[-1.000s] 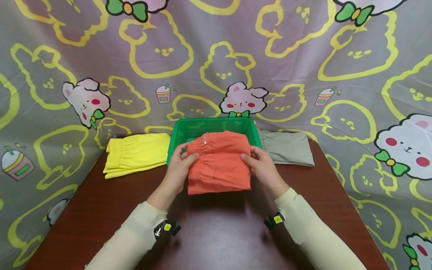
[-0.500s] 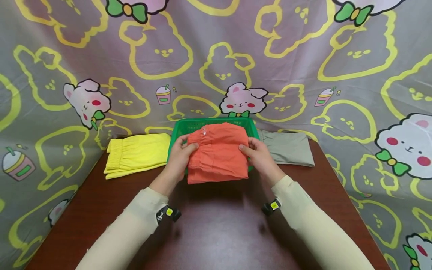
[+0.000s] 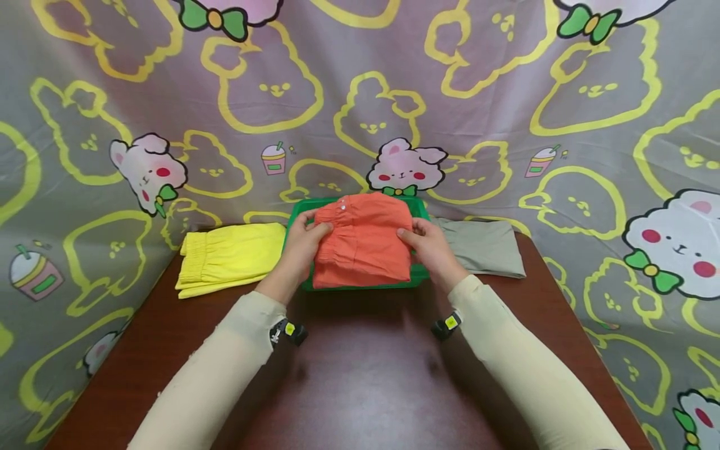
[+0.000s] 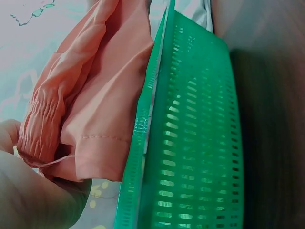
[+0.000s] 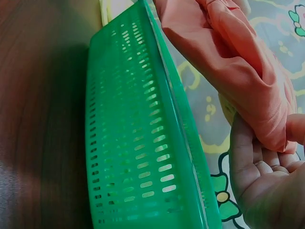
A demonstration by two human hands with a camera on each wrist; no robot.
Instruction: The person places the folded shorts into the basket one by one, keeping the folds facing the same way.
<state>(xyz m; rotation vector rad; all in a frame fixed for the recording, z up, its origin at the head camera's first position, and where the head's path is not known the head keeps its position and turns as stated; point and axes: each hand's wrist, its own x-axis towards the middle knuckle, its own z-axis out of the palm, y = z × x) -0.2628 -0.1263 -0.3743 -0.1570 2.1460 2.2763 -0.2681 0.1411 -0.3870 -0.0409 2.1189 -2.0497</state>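
Observation:
Folded orange pants (image 3: 362, 240) with a gathered elastic waistband hang over the green plastic basket (image 3: 419, 275), hiding most of its opening in the head view. My left hand (image 3: 304, 247) pinches the waistband side, thumb on top and fingers beneath. On the opposite side my right hand (image 3: 430, 247) grips the folded edge the same way. In the left wrist view, the lower edge of the pants (image 4: 102, 143) overlaps the line of the basket rim (image 4: 152, 114). From the right wrist, the pants (image 5: 233, 62) show above the perforated basket wall (image 5: 128, 129).
Folded yellow pants (image 3: 236, 253) lie on the dark wooden table (image 3: 360, 375) left of the basket. A folded grey-green garment (image 3: 486, 247) lies to its right. Right behind the basket hangs a patterned cloth backdrop (image 3: 315, 81), which also lines both sides.
Both hands have carried the orange pants forward, away from the body, so they now cover more of the basket. The yellow and grey-green garments stay in place.

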